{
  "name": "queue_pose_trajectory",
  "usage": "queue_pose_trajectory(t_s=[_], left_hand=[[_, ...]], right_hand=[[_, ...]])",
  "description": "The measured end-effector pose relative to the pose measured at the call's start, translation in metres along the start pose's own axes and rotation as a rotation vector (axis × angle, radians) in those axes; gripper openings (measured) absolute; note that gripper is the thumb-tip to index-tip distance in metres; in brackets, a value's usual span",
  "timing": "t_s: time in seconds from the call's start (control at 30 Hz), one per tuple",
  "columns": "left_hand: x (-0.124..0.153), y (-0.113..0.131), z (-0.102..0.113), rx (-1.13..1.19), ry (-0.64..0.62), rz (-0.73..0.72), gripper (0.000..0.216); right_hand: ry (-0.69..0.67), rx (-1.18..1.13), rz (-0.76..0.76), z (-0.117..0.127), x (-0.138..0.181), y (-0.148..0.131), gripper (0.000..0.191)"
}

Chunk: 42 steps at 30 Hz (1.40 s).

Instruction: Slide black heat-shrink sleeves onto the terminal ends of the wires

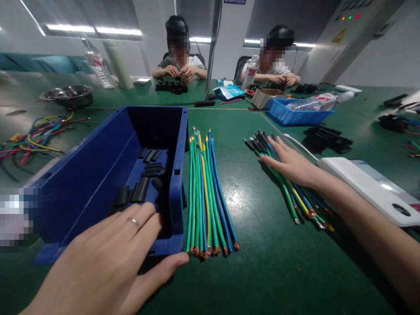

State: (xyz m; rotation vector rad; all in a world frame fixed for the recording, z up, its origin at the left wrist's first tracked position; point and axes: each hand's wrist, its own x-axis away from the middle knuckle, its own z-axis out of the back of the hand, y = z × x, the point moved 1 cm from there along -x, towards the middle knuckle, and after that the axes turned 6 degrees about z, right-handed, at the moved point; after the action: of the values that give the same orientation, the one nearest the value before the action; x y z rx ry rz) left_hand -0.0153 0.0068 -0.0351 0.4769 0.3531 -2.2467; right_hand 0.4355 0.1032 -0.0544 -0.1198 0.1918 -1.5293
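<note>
My left hand, a ring on one finger, reaches over the front of a dark blue bin. Its thumb is spread along the bin's front corner; the fingertips are partly hidden inside. Short black tubes lie in the bin near those fingers. My right hand rests flat, fingers stretched, on a bundle of wires with black-sleeved lugs at the far end and bare copper strands at the near end. Between the hands lies a row of green, yellow and blue wires, copper ends toward me.
Right of my arm are a white power bank and black plastic parts. Farther back stands a light blue tray holding a bottle. At left are loose coloured wires and a metal bowl. Two people sit across the table.
</note>
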Motion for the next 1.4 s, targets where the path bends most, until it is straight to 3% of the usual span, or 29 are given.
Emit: queue_pose_trajectory(t_s=[0.27, 0.5, 0.73, 1.03, 1.17, 1.3, 1.4], left_hand=[[0.006, -0.003, -0.004, -0.001, 0.067, -0.049, 0.049], [0.005, -0.003, -0.002, 0.048, 0.066, -0.032, 0.042], [-0.017, 0.002, 0.012, -0.002, 0.109, -0.112, 0.046], [-0.032, 0.006, 0.026, 0.047, 0.08, -0.144, 0.041], [-0.025, 0.003, 0.025, 0.131, 0.077, -0.121, 0.028], [-0.015, 0.004, 0.022, 0.203, 0.044, 0.014, 0.018], [-0.012, 0.008, 0.024, 0.251, 0.106, 0.1, 0.019]], right_hand=[[0.091, -0.015, 0.039, -0.004, -0.001, 0.002, 0.104], [0.102, -0.014, 0.05, 0.005, 0.005, -0.007, 0.093], [0.159, -0.075, 0.067, 0.02, 0.01, -0.024, 0.071], [0.229, -0.126, 0.107, 0.019, 0.006, -0.024, 0.074], [0.16, -0.109, 0.143, 0.01, -0.003, -0.017, 0.084], [0.089, -0.1, 0.138, 0.008, -0.004, -0.013, 0.085], [0.07, -0.092, 0.132, 0.01, -0.003, -0.014, 0.085]])
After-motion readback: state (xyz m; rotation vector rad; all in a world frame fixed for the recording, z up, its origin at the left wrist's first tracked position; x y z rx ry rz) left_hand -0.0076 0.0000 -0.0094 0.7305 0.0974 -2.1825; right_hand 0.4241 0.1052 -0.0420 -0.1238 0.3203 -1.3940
